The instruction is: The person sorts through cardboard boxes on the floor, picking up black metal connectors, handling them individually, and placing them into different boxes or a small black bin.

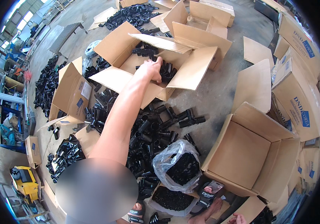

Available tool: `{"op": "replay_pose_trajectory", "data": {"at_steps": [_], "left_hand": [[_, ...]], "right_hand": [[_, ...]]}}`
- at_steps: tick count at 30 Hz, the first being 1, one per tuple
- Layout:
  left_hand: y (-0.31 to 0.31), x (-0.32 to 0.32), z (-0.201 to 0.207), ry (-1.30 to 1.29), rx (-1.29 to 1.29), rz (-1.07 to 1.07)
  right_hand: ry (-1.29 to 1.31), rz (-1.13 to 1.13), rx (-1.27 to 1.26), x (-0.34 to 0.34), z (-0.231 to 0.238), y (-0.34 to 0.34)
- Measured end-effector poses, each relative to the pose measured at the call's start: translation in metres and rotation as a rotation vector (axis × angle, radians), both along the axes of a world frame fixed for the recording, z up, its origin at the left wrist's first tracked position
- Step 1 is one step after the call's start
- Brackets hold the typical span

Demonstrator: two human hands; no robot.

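At 12 o'clock from the middle of the view, the left hand [153, 70] reaches down into an open cardboard box [196, 70], its forearm slanting up from 7 o'clock. The fingers bend against black tubular fittings [168, 70] inside that box, toward its 5 o'clock side, but their tips are hidden, so I cannot tell whether they pinch one. The right hand [237, 219] shows only partly at 5 o'clock, near the lower rim, fingers loosely curled; whether it grips anything I cannot tell. Loose black fittings [143, 128] spread over the concrete floor [219, 93] from just outside the box toward 6 o'clock. At 5 o'clock a clear plastic bag [161, 166] holds small black pieces [185, 170], with a low container [169, 212] of similar pieces just beside it at 6. A wide-open carton [242, 155] stands at 4 o'clock, stacked cartons [296, 89] at 3, another open carton [68, 91] at 9, a yellow machine [27, 183] at 8, and a perforated bench [68, 35] at 10.
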State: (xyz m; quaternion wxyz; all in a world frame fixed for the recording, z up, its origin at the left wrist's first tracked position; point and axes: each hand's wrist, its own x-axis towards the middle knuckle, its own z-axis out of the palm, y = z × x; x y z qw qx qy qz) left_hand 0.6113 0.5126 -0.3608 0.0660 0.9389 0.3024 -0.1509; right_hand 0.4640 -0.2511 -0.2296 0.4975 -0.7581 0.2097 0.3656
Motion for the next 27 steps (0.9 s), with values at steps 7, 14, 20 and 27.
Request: {"op": "replay_pose_trajectory", "data": {"at_steps": [7, 14, 20, 27], "left_hand": [[-0.005, -0.017, 0.019, -0.057, -0.049, -0.035], [-0.004, -0.027, 0.004, -0.188, -0.065, -0.094], [-0.001, -0.021, 0.009, -0.114, 0.018, -0.146], [-0.012, -0.019, 0.016, -0.035, 0.067, -0.154]], "right_hand": [[0.036, 0.033, -0.023, 0.0, 0.001, 0.009], [0.056, 0.038, -0.047, 0.0, -0.004, 0.004], [0.078, 0.001, -0.027, 0.001, -0.005, 0.003], [0.073, 0.017, 0.005, -0.001, 0.001, 0.015]]}}
